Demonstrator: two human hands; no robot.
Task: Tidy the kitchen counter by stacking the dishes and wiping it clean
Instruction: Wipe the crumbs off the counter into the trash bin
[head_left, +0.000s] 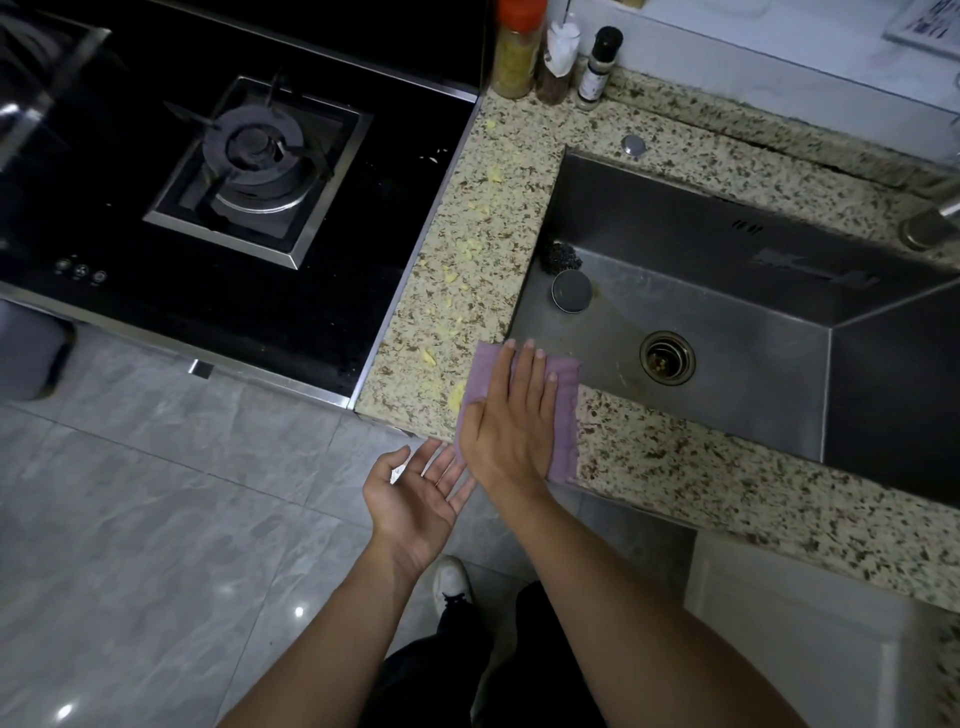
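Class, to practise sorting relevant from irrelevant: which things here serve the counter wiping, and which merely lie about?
Job: purple cloth; right hand pressing it flat; left hand, palm up, below the edge; yellow crumbs; counter.
Lying about: spice jars; dark scourer; round sink plug; gas burner.

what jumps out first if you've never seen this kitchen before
The right hand lies flat on a purple cloth at the front corner of the speckled counter beside the steel sink, with the left hand held open, palm up, just below the edge. Yellow crumbs dot the counter strip between the sink and the black gas stove.
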